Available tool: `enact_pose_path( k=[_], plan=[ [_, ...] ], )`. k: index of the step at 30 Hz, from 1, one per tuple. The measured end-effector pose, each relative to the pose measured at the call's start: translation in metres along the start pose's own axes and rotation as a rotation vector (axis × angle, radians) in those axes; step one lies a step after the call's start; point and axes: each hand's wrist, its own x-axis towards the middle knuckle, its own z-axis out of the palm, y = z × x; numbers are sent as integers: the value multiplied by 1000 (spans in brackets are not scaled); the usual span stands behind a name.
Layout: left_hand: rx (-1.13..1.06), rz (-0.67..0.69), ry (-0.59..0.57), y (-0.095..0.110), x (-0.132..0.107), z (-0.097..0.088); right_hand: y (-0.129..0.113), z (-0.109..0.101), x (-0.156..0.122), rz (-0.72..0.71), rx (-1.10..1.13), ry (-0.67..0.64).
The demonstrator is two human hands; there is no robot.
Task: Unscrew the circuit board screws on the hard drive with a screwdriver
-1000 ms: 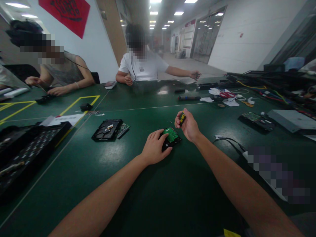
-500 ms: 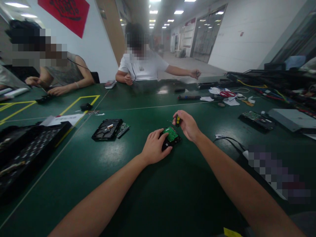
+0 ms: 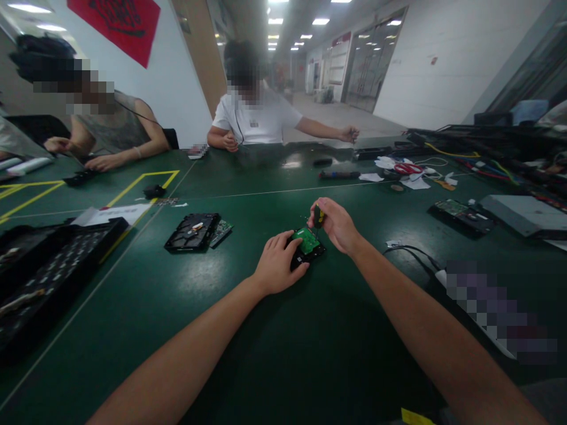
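A black hard drive with a green circuit board (image 3: 307, 242) facing up lies on the green table in front of me. My left hand (image 3: 277, 264) grips it from the left, thumb along the near edge and fingers over the far side. In my right hand (image 3: 334, 223) is a small yellow-and-black screwdriver (image 3: 318, 216), held upright between thumb and fingers. Its shaft points down at the right part of the board; the tip is too small to make out. Tiny specks, perhaps screws, lie just beyond the drive.
Left of the drive lie another hard drive (image 3: 192, 232) and a loose circuit board (image 3: 221, 233). A black tray (image 3: 104, 239) is farther left. At right are another drive (image 3: 460, 216), a grey metal box (image 3: 527, 215) and a power strip (image 3: 478, 313). Two people sit across the table.
The screwdriver has turned slightly in my right hand, its yellow marks showing differently. My left hand and the hard drive stay in place.
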Motion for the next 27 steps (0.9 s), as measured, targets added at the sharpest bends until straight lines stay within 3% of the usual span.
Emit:
enact_pose_path(
  k=[8,27],
  plan=[
    [11,0,-7,-1,0,1,5,-9,6,-140,-123,98],
    [-6,-1,3,-1,-1,2,-1,-1,4,-46,-42,170]
  ],
)
